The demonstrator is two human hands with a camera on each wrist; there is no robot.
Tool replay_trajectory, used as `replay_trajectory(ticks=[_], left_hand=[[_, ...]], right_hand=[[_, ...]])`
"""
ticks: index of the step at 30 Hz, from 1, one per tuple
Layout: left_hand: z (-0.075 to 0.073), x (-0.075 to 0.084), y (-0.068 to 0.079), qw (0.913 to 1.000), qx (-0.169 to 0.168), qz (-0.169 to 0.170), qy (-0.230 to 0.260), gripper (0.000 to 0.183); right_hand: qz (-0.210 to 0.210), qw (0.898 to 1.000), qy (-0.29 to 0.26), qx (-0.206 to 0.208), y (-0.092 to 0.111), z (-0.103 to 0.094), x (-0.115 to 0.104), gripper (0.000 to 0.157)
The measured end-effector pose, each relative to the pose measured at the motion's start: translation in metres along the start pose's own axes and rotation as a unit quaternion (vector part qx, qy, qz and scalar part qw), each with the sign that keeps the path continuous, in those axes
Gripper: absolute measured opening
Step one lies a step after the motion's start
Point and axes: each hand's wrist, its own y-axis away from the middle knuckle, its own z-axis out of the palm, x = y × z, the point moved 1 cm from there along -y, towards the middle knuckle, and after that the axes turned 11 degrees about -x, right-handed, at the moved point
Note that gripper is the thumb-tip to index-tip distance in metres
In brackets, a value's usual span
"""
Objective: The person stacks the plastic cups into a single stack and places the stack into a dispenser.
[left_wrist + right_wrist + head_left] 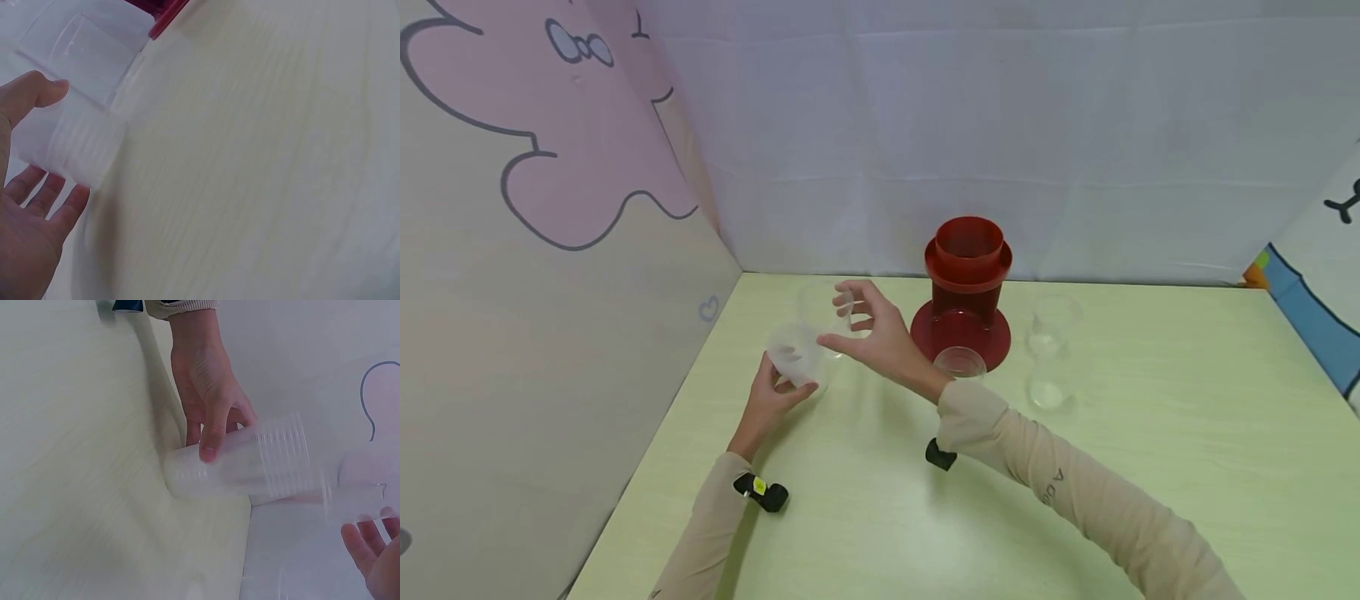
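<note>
In the head view my left hand (pixel 769 407) grips a tilted stack of clear plastic cups (pixel 792 357) over the left part of the table. The right wrist view shows several closely spaced rims on that stack (pixel 284 456), with the left thumb and fingers around its side. Just beyond the stack's rim end, my right hand (pixel 883 337) holds a single clear plastic cup (pixel 353 490) between thumb and fingers. A small gap separates this cup from the stack in the right wrist view. The left wrist view shows the left hand (pixel 31 244) with the stack (pixel 78 140).
Behind my right forearm stands a red cup-like tower (pixel 966 283) on a round red base (pixel 923 337). A clear cup (pixel 960 362) is in front of it, partly hidden by the wrist. More clear cups (pixel 1048 392) stand to its right. Walls border the table's back and left.
</note>
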Motion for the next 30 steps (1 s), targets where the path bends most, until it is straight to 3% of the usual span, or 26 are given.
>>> replay_trajectory(ticks=[9,17,30], left_hand=[[-0.002,-0.002,0.0,1.0,-0.003,-0.002,0.001,0.08],[-0.003,-0.002,-0.001,0.9999,-0.009,-0.005,0.009,0.081],[-0.003,-0.002,-0.002,0.9998,-0.016,0.0,0.012,0.08]], right_hand=[[-0.007,1.0,0.012,-0.011,-0.008,0.002,-0.005,0.058],[-0.007,1.0,0.01,-0.014,-0.027,0.007,0.028,0.063],[-0.01,0.999,0.026,-0.03,-0.036,0.013,0.029,0.06]])
